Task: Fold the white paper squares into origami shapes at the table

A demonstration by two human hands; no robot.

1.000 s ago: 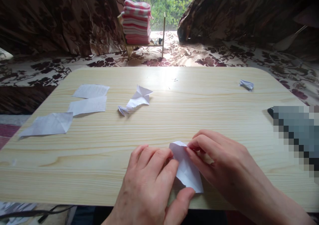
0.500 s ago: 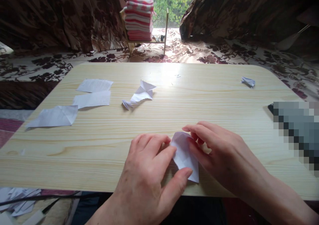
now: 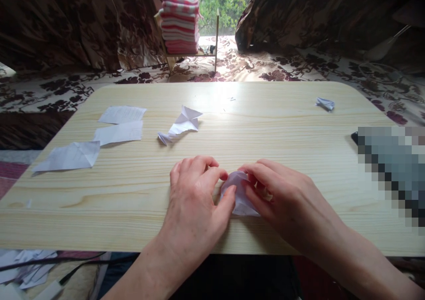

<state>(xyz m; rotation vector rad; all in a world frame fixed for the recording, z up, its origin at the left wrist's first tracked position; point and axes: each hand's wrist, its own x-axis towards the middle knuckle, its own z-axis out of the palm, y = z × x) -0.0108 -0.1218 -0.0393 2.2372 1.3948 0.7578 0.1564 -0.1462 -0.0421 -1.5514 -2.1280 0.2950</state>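
A small white piece of paper (image 3: 241,196) is between my two hands close to the table's front edge, its upper part curved. My left hand (image 3: 199,193) grips its left side, thumb on the face and index finger at the upper left. My right hand (image 3: 279,189) pinches its right side, with the fingertips at the upper corner. The paper's outer edges are partly hidden under the fingers. Farther off on the table lies a folded paper shape (image 3: 184,122) with pointed corners.
On the left of the wooden table (image 3: 285,131) lie flat paper pieces (image 3: 117,132) and a creased strip (image 3: 68,156). A small folded paper (image 3: 325,104) is at the far right, above a blurred-out dark-edged device (image 3: 395,167). Behind, striped cloths (image 3: 180,23) are stacked on a rack.
My left hand has shifted up, its thumb drawn in toward the index finger. The paper's lower end has come up, so it looks shorter and more curved. The view has shifted slightly.
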